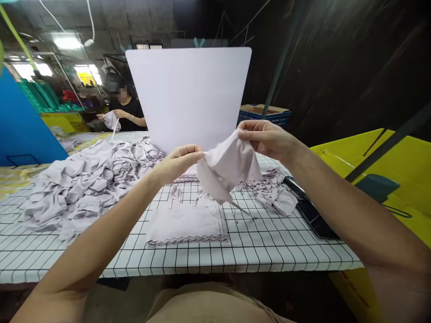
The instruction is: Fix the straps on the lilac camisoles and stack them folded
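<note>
A pale lilac-grey garment (pixel 229 163) of thin cloth hangs in the air, stretched between my two hands. My left hand (pixel 180 163) pinches its left edge between thumb and fingers. At the upper right edge, my right hand (pixel 266 138) pinches the same cloth. From the bottom of the garment a thin strap dangles. Below it on the table lies a neat flat stack of matching garments (pixel 186 222) with wavy front edges and loose straps at the back. Part of another layered pile behind is hidden by the held cloth.
A large crumpled heap of the same cloth (pixel 87 179) covers the left of the grid-patterned table (pixel 128 260). On the right are a smaller heap (pixel 274 193) and a black phone-like device (pixel 316 220). A white board (pixel 191 89) stands behind; yellow bins (pixel 404 170) flank the right. Another person (pixel 129 105) handles cloth beyond.
</note>
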A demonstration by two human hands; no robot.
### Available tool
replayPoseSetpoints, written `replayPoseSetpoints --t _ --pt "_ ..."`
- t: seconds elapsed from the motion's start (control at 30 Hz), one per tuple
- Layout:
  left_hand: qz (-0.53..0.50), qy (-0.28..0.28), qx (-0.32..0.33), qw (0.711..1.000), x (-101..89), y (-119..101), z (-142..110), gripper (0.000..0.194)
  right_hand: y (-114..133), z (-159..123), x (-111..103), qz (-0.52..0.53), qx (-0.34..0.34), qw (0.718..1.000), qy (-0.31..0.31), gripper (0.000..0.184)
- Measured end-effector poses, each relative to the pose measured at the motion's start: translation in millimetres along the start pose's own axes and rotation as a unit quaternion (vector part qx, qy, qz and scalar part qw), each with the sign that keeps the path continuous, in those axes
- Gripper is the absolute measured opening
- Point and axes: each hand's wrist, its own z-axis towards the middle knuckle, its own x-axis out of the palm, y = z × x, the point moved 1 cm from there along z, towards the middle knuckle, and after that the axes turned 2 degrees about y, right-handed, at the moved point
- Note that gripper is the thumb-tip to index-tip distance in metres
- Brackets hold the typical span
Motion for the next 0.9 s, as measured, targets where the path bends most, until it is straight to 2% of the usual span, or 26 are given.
replayPoseSetpoints --t 0.07,0.17,0.2,0.27,0.33,0.47,0.57,0.7,0.77,0.8,0.9 --pt "-0.009 0.012 -0.007 1.000 2.2 -5 -1 0.017 6 9 8 0.013 -0.030 0.999 -0.007 0.026" --pt "0.018 0.096 -0.079 0.992 2.3 -6 -13 0.022 19 20 12 0.019 -0.069 0.997 -0.036 0.023" --pt "0.026 0.104 -0.096 0.990 -0.7 -5 -19 0.022 23 22 11 0.012 -0.076 0.996 -0.046 0.023" --pt "0.029 0.068 -0.101 0.992 -12.6 -3 -30 0.020 29 24 5 -0.010 -0.079 0.995 -0.058 0.023" --pt "0.025 0.002 -0.082 0.996 -30.1 -4 -38 0.022 31 24 -2 -0.045 -0.062 0.996 -0.050 0.026" --pt "0.046 -0.100 -0.036 0.993 -65.7 -22 -44 0.032 30 22 -16 -0.115 -0.035 0.992 -0.023 0.032" --pt "0.092 -0.138 -0.010 0.986 -83.2 -47 -45 0.039 33 20 -22 -0.109 -0.051 0.992 -0.041 0.036" --pt "0.194 -0.155 0.015 0.969 -100.9 -71 -46 0.046 34 24 -26 -0.152 -0.083 0.984 -0.041 0.037" --pt "0.306 -0.143 0.004 0.941 -111.9 -68 -43 0.044 23 34 -30 -0.224 -0.095 0.970 -0.017 0.035" --pt "0.381 -0.136 -0.002 0.914 -118.1 -62 -41 0.041 14 41 -32 -0.274 -0.098 0.957 -0.001 0.034" --pt "0.599 -0.154 0.001 0.786 -137.0 -38 -29 0.028 -17 69 -40 -0.442 -0.117 0.889 0.011 0.030"
